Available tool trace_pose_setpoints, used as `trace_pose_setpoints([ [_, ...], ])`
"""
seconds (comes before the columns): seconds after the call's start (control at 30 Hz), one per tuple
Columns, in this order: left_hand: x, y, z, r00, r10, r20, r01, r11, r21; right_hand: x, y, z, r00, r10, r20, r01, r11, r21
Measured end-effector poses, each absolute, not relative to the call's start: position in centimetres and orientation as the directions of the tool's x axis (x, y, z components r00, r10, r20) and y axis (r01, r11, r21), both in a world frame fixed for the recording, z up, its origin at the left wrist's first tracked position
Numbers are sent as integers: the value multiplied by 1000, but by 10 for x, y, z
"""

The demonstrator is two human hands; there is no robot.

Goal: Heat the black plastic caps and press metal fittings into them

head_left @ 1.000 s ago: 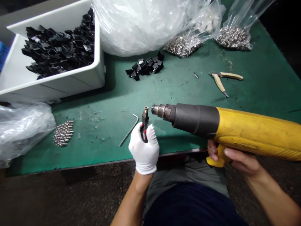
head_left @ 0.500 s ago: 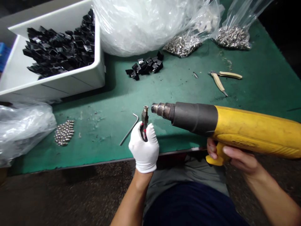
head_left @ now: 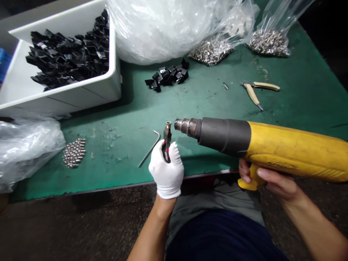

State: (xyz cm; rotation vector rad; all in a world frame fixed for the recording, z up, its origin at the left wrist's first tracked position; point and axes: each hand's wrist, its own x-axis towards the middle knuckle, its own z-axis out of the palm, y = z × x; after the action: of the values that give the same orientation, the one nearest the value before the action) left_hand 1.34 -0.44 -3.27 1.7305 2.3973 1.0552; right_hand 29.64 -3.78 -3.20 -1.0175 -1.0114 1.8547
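My left hand (head_left: 167,168), in a white glove, is closed around a pair of pliers (head_left: 167,136) with red and black handles. A small round metal fitting (head_left: 168,125) sits in the jaws, facing up. My bare right hand (head_left: 268,179) grips the handle of a yellow heat gun (head_left: 288,148). The gun's stepped metal nozzle (head_left: 187,127) points left, a short gap from the fitting. Just left of my glove, a hex key (head_left: 149,149) lies on the green tabletop (head_left: 122,108).
At the back left stands a white bin (head_left: 115,85) of black clips. Loose black clips (head_left: 168,75), clear bags of metal fittings (head_left: 269,42) and a large plastic bag (head_left: 163,29) lie behind. Cream-handled pliers (head_left: 252,95) rest at right; metal fittings (head_left: 74,153) cluster at left.
Almost nothing differs. The heat gun and both hands hold nearly the same positions, with only a tiny shift of the whole view.
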Motion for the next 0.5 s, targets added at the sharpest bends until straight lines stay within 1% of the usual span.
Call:
trace_pose_setpoints([
  [0.5, 13, -4, -33, -387, 844, 371, 844, 163, 511, 299, -40, -35, -394, 876, -278, -239, -389, -890],
])
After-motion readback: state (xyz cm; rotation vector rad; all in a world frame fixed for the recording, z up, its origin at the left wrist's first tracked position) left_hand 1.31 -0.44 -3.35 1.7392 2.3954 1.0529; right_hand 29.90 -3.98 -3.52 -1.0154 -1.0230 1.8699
